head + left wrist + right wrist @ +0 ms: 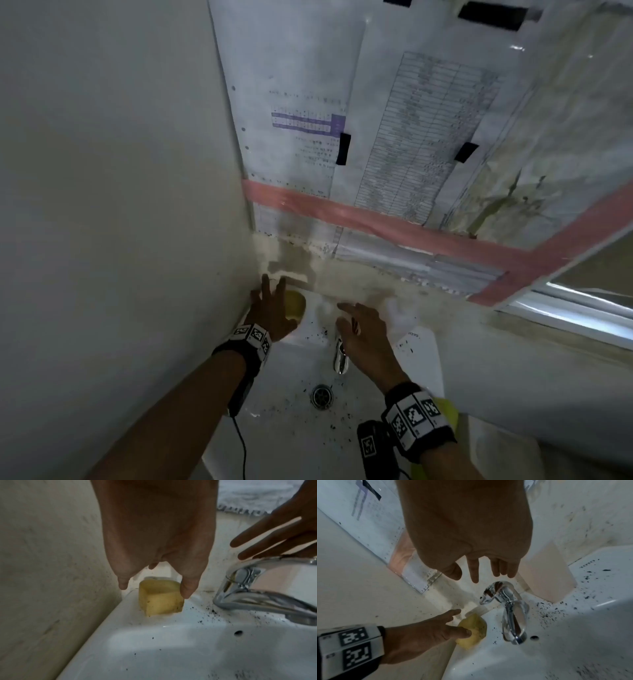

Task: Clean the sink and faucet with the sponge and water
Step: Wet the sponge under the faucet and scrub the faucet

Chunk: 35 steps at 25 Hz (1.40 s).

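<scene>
Reaching: left hand (154,536), fingers (187,589) spread, nears the sponge (161,600) left of the faucet (260,588); right hand (467,524) spread above it. Next: grip sponge, start water.

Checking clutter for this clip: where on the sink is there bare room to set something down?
Free: the basin floor around the drain, speckled with dark grit, and the rim right of the faucet. Crowded: the back-left corner, where the sponge sits under the left hand, and the faucet top under the right hand.
</scene>
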Tool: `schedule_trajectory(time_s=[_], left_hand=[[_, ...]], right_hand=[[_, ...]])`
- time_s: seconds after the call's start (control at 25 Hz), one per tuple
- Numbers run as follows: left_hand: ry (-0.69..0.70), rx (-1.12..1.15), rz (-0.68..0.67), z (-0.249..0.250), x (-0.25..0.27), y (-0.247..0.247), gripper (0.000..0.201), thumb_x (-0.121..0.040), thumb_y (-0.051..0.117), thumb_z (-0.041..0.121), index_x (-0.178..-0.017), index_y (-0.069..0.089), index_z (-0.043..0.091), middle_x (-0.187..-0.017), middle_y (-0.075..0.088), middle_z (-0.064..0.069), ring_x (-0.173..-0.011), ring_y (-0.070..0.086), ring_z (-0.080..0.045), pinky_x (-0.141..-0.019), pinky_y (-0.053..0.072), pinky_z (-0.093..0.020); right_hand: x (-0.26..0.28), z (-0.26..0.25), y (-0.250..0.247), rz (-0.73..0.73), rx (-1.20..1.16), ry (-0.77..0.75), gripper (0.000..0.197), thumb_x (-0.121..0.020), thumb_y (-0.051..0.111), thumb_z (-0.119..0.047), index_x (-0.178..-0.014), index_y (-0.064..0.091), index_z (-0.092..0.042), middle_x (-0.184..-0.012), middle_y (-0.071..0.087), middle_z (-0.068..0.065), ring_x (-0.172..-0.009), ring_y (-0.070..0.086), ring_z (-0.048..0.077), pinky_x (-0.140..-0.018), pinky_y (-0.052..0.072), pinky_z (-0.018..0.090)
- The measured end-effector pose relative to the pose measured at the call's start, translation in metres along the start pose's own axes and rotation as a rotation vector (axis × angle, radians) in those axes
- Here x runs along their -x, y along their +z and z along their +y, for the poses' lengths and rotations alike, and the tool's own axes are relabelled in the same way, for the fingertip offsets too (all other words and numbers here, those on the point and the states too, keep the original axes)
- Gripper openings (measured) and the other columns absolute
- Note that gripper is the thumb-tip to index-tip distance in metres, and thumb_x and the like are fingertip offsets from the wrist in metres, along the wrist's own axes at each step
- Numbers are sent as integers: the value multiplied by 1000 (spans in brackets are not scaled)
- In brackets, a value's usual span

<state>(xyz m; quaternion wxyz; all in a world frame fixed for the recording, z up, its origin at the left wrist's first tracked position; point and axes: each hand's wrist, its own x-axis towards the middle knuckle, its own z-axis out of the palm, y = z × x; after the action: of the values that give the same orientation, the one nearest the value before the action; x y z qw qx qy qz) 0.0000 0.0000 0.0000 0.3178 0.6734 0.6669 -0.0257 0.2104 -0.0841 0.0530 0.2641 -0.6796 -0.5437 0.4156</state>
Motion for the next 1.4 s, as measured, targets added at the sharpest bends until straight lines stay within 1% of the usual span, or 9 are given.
schedule_trajectory(time_s=[0.12,0.28,0.48,0.84,1.0,1.08,1.12,1.24,1.4], left_hand=[[73,-63,28,-5,-9,9,112,-88,73,40,-161,-11,32,-166,-26,-8,-152,-2,-49,-120,26,-56],[92,-54,42,-3,-13,25,100,-87,73,40,-162,7,39,-170,-12,-6,-153,4,-41,-116,35,-54],[76,-39,117,-1,-14,31,77,-91,69,30,-156,28,33,-165,10,-8,-147,17,-39,-109,43,-51],[32,164,181,-2,-8,33,73,-86,74,35,-148,36,28,-145,30,-7,-133,29,-35,-95,51,-50],[146,287,227,-4,0,40,47,-89,68,53,-129,51,36,-124,47,14,-119,44,-11,-101,42,-39],[251,477,238,-2,19,44,12,-96,67,43,-102,58,38,-105,54,14,-103,53,6,-96,48,-40],[237,595,205,0,32,48,11,-96,67,38,-102,58,37,-105,53,9,-102,54,8,-94,49,-36],[-10,969,-81,-3,64,63,41,-93,60,58,-124,59,30,-126,60,-5,-109,64,-17,-89,60,-44],[-191,1161,-263,-15,67,98,45,-106,40,51,-132,54,17,-120,67,-15,-97,73,-32,-82,62,-46]], right_hand=[[4,9,3,5,-7,31,46,-103,52,-42,-148,44,-42,-158,24,-5,-149,17,15,-117,18,31],[6,35,9,-44,47,38,59,-100,59,-43,-153,33,-42,-159,22,-4,-149,19,20,-123,23,41],[6,50,10,-50,40,-25,73,-94,68,-40,-156,29,-40,-157,20,-8,-149,20,15,-123,25,43],[5,51,6,-60,78,-47,78,-92,73,-34,-157,30,-36,-157,22,-5,-149,21,17,-123,26,43],[5,49,3,-75,91,-53,79,-92,72,-36,-158,29,-33,-157,22,-3,-148,22,17,-122,29,44],[5,48,3,-84,95,-55,82,-92,72,-36,-159,24,-33,-156,23,-5,-146,24,16,-121,30,41],[6,47,3,-87,92,-55,85,-92,72,-35,-160,20,-32,-155,24,-6,-144,27,14,-120,30,38],[8,44,1,-81,77,-36,92,-92,73,-31,-161,13,-27,-150,27,-7,-136,33,11,-113,33,30],[13,42,-1,-88,49,-49,84,-90,75,-22,-154,21,-27,-141,31,-11,-128,38,9,-105,34,24]])
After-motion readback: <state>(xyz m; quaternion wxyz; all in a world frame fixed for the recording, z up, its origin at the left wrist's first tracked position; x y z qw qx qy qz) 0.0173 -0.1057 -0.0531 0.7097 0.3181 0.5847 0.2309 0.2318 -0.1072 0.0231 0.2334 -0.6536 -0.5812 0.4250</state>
